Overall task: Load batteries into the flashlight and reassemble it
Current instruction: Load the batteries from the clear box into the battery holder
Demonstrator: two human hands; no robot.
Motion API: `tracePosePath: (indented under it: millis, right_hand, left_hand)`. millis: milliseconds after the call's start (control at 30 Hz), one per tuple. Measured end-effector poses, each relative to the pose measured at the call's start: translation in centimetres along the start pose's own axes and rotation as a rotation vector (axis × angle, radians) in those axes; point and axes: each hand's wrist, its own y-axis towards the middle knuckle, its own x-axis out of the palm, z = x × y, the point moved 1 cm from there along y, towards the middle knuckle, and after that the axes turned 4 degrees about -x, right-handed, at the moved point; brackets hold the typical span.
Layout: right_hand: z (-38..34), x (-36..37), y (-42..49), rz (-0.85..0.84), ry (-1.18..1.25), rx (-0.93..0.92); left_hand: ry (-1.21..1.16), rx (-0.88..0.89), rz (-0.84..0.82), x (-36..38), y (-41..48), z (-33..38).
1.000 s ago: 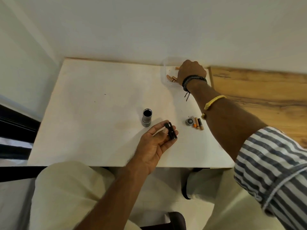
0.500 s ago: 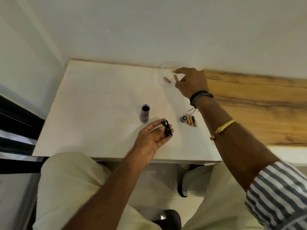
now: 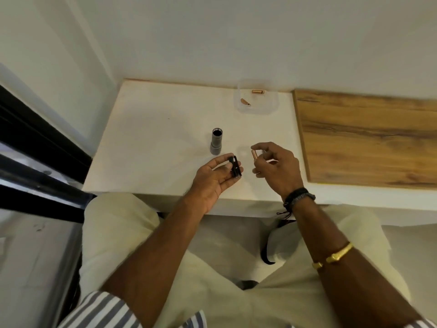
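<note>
Left hand (image 3: pixel 214 179) cradles the black battery holder (image 3: pixel 235 167) in a half-curled grip. At its 3 o'clock, right hand (image 3: pixel 276 168) pinches a copper battery (image 3: pixel 255 155).

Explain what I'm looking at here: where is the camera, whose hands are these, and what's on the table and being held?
The camera sits on a person's head, looking down at their own two bare hands; no machine is involved. The left hand holds a small black battery holder. The right hand pinches a copper-coloured battery. On the white table a grey flashlight body stands upright, its open end up. At the far edge, a clear plastic tray holds two more batteries.
</note>
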Motion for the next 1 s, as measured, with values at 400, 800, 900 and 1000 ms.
tracePosePath:
  millis: [400, 800, 900, 1000]
  right_hand:
    - [-0.4, 0.2, -2.7, 0.001, 0.245, -0.018]
    - [-0.8, 0.4, -3.6, 0.054, -0.036, -0.234]
    - [-0.9, 0.5, -3.6, -0.004, -0.111, -0.313]
    - [-0.9, 0.5, -3.5, -0.071, -0.15, -0.34]
  left_hand:
    - [0.066, 0.036, -0.023, -0.6, -1.9, -0.5]
    - [0.065, 0.017, -0.023, -0.3, -1.8, -0.7]
    - [0.074, 0.016, 0.001, -0.3, -1.8, -0.7]
    - [0.076, 0.017, 0.007, -0.3, -1.8, -0.7]
